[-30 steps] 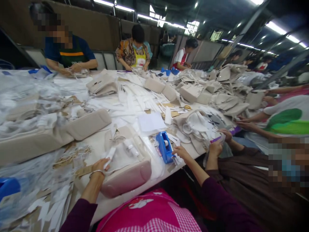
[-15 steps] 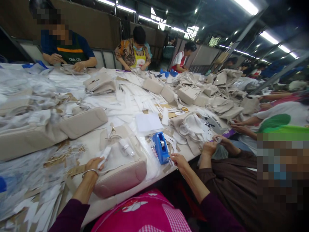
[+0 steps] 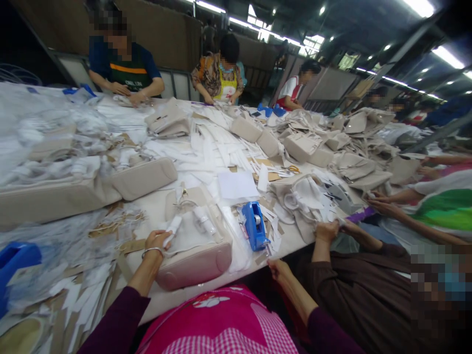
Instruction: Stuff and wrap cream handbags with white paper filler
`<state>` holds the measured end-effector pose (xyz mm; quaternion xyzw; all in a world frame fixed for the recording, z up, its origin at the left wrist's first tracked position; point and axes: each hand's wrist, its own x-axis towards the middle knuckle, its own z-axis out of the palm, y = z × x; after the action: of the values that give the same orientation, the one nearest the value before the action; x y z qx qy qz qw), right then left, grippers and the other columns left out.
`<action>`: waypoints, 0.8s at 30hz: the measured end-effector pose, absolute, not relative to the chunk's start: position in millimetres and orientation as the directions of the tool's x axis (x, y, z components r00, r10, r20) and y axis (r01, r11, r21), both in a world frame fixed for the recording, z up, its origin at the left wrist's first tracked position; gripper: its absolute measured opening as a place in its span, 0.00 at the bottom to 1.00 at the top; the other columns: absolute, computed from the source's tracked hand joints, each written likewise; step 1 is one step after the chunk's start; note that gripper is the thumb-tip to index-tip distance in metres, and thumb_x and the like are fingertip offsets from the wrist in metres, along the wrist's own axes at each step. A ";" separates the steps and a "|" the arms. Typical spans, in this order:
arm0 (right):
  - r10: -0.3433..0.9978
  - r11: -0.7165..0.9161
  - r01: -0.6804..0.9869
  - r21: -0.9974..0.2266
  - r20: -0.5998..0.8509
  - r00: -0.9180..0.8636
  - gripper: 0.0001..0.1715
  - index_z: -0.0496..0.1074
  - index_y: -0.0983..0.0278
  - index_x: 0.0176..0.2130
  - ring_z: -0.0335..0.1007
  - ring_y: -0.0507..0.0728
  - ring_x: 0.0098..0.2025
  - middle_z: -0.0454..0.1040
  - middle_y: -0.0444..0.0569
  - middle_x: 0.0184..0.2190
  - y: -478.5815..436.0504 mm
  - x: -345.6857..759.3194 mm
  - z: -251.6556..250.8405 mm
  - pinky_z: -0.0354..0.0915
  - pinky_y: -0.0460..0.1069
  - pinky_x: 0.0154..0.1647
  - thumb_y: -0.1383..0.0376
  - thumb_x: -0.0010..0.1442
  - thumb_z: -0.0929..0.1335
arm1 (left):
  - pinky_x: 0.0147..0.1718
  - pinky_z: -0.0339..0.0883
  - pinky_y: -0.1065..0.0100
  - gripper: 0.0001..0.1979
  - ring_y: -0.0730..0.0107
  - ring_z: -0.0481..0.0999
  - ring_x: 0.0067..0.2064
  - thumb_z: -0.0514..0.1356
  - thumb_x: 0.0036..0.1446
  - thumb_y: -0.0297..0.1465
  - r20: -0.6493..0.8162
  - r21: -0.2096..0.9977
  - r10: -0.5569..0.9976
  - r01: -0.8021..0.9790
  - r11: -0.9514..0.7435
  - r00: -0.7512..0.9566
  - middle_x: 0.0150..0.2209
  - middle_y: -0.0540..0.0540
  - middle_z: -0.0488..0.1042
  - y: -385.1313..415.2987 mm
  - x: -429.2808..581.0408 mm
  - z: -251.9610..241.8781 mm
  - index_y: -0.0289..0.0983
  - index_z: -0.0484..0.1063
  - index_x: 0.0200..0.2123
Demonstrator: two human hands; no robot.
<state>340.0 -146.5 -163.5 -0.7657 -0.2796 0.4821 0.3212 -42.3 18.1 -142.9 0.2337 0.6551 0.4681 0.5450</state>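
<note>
A beige handbag [image 3: 193,268] lies on its side at the table's near edge, its base toward me. My left hand [image 3: 158,242] is closed around a bag handle wrapped in white material [image 3: 173,230], above the bag. To the right stands a blue tape dispenser [image 3: 252,228]. Just in front of it, my right hand [image 3: 280,271] pinches the end of a clear strip of tape [image 3: 268,250] that runs from the dispenser's cutting end. Another wrapped piece of handle [image 3: 204,220] rests on the bag.
More beige bags [image 3: 143,178] lie at left, beside paper strips [image 3: 75,314] and a second blue dispenser [image 3: 16,268]. A co-worker in brown [image 3: 354,290] sits close on my right, with hands on another bag's wrapping. Heaped bags [image 3: 306,142] and other workers are across the table.
My right hand has drawn back from the dispenser toward me, pulling out tape. My left hand keeps its hold on the wrapped handle. The view has swung left, showing the second dispenser more fully.
</note>
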 end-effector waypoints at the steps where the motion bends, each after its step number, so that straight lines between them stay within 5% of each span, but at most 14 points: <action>1: 0.735 -0.656 0.102 -0.748 -0.600 0.316 0.15 0.56 0.60 0.16 0.51 0.50 0.13 0.51 0.38 0.10 -145.6 329.8 -161.5 0.53 0.47 0.16 0.60 0.44 0.67 | 0.12 0.43 0.77 0.18 0.81 0.56 0.12 0.63 0.30 0.34 -0.490 0.872 0.813 -0.191 0.451 -0.313 0.15 0.56 0.66 17.0 -43.3 -144.0 0.37 0.62 0.27; 4: 0.717 -0.695 -0.063 -0.716 -0.697 0.007 0.11 0.60 0.62 0.20 0.54 0.50 0.17 0.57 0.41 0.14 -117.2 282.6 -149.4 0.57 0.47 0.20 0.60 0.46 0.66 | 0.13 0.44 0.78 0.17 0.81 0.58 0.14 0.63 0.33 0.34 -0.479 0.878 0.813 -0.180 0.444 -0.332 0.17 0.56 0.65 12.5 -45.2 -148.3 0.38 0.62 0.29; 8: 0.736 -0.660 -0.176 -0.731 -0.580 -0.350 0.09 0.63 0.64 0.24 0.55 0.48 0.21 0.60 0.42 0.18 -28.7 182.8 -118.4 0.55 0.45 0.22 0.63 0.42 0.68 | 0.16 0.53 0.78 0.19 0.76 0.68 0.21 0.64 0.34 0.32 -0.471 0.881 0.814 -0.232 0.412 -0.341 0.23 0.53 0.69 9.0 -45.4 -154.1 0.40 0.61 0.32; 13: 0.728 -0.555 0.231 -0.799 -0.601 -0.329 0.07 0.61 0.65 0.19 0.49 0.46 0.17 0.57 0.38 0.13 60.7 73.8 -104.2 0.50 0.43 0.19 0.66 0.41 0.66 | 0.17 0.54 0.77 0.23 0.77 0.65 0.20 0.66 0.36 0.31 -0.478 0.878 0.797 -0.232 0.420 -0.369 0.21 0.56 0.65 7.2 -45.1 -156.0 0.41 0.62 0.38; 21: 0.665 -0.491 0.591 -0.640 -0.714 -0.221 0.13 0.59 0.66 0.14 0.46 0.44 0.13 0.55 0.38 0.08 92.5 49.6 -140.4 0.42 0.43 0.15 0.72 0.42 0.68 | 0.19 0.53 0.76 0.30 0.77 0.62 0.19 0.66 0.38 0.27 -0.438 0.898 0.814 -0.153 0.412 -0.382 0.18 0.58 0.62 7.7 -51.2 -165.5 0.42 0.64 0.48; 24: 0.643 -0.466 0.665 -0.584 -0.740 -0.198 0.15 0.58 0.65 0.14 0.46 0.44 0.13 0.55 0.38 0.08 94.9 52.0 -145.7 0.43 0.42 0.14 0.72 0.43 0.68 | 0.19 0.53 0.76 0.24 0.78 0.62 0.19 0.63 0.40 0.26 -0.387 0.910 0.842 -0.006 0.415 -0.376 0.19 0.57 0.64 9.3 -52.2 -172.8 0.42 0.67 0.44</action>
<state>52.0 94.9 -145.7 -0.6331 -0.5165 0.5764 -0.0094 -52.2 9.3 -172.8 0.2999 0.6967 0.4499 0.4714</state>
